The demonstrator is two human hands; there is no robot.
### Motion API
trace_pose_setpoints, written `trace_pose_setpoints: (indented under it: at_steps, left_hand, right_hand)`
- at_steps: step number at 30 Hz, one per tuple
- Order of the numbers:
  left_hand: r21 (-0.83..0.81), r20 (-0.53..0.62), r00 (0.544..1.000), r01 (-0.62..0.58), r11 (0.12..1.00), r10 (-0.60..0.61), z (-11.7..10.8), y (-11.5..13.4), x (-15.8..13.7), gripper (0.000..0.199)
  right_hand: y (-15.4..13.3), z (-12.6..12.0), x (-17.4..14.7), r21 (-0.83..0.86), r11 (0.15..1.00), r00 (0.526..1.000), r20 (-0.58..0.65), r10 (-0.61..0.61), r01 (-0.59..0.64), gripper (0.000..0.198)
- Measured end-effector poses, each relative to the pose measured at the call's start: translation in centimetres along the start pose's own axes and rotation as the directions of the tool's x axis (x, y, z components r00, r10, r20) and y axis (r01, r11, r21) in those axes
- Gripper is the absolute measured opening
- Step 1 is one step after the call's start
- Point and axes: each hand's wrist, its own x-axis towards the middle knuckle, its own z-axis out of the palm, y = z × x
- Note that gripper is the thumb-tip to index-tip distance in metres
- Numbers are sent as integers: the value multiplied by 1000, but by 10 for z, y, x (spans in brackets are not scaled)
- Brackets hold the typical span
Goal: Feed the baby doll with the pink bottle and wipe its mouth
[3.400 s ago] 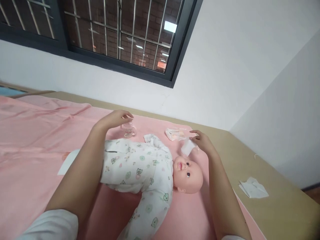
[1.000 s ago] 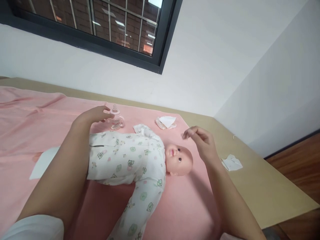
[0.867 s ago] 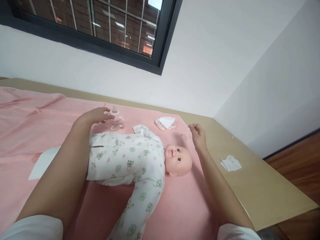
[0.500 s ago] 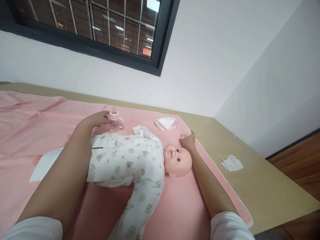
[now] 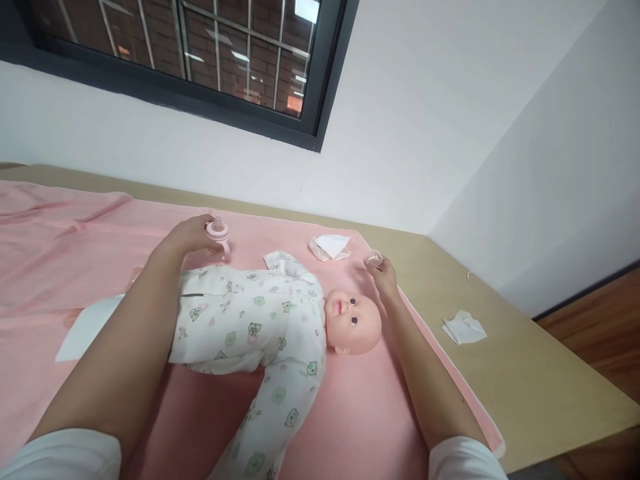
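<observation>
A baby doll in a white printed onesie lies on its back on a pink blanket, head to the right. My left hand grips a small pink baby bottle just beyond the doll's body; the bottle is tilted, its pink collar showing. My right hand hovers beyond the doll's head and pinches a small clear cap in its fingertips.
A soft wipes pack lies on the blanket's far edge. A white pad sits left of the doll. Folded white tissues rest on the tan surface at right. A white wall and a barred window stand behind.
My left hand has closed on the bottle and tipped it off its upright stand. My right hand dropped beside the doll's head and came up holding the clear cap.
</observation>
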Motion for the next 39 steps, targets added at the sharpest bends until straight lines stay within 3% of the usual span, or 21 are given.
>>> trace_pose_setpoints:
  at_steps: [4,6,9,11,14,17,21,30,35,39]
  left_hand:
    - [-31,-164,985,49,998,-54,-14,25,-9,59]
    - [-73,-213,977,-8,997,-7,-22,45,-17,58]
    - [-119,-211,960,-211,970,182,-33,81,-36,52]
    - [-127,-184,913,-390,912,365,-39,104,-53,55]
    - [-64,-21,839,-544,836,544,-44,130,-79,72]
    - [10,121,809,-581,814,575,-44,146,-99,80]
    - [31,255,776,-603,797,577,-40,157,-112,79]
    - [38,234,761,-630,776,606,-33,168,-118,91]
    - [-21,265,733,-645,764,626,-30,170,-117,99]
    - [-43,268,723,-651,757,637,-32,168,-115,94]
  right_hand:
    - [-51,6,-13,188,981,990,123,-73,49,63]
    - [-78,9,-27,247,965,965,220,-144,87,60]
    - [-113,15,-55,319,940,920,318,-230,125,51]
    - [-130,17,-75,366,923,886,378,-267,121,53]
    - [-147,19,-98,408,907,875,397,-276,101,63]
    - [-156,19,-114,410,904,892,357,-277,117,68]
    - [-162,19,-129,438,890,871,379,-313,129,65]
    - [-163,29,-144,430,893,852,410,-325,134,72]
    - [-163,30,-145,429,896,790,506,-346,117,73]
    - [-167,22,-142,389,914,749,571,-337,115,70]
